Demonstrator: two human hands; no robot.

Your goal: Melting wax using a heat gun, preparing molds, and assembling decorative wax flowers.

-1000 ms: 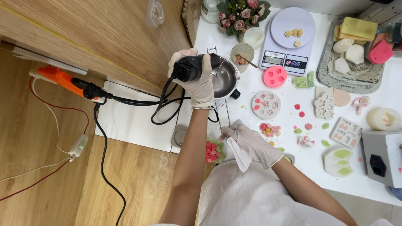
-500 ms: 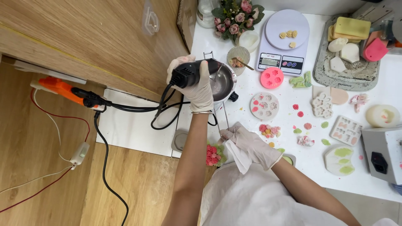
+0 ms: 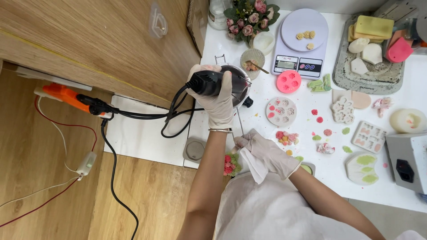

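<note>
White worktop beneath me, my gloved left hand [image 3: 217, 95] grips the black corded heat tool [image 3: 209, 82] steady over the small metal pot [image 3: 238, 84], right hand [image 3: 267, 153] pinching a white tissue [image 3: 255, 166].

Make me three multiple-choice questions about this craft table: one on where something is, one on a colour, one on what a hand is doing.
1. Where is the kitchen scale?
A. At the far edge, beside the flower bouquet
B. On the wooden floor
C. Under the apron

2. What colour is the round mould just below the scale?
A. Blue
B. Pink
C. Black

3. What is the left hand doing?
A. Resting flat, empty
B. Gripping a black corded tool over the metal pot
C. Holding a leaf mould

Key: 1 A, scale sits next to the bouquet; 2 B, plainly pink; 3 B, gloved fingers wrap the tool.
</note>
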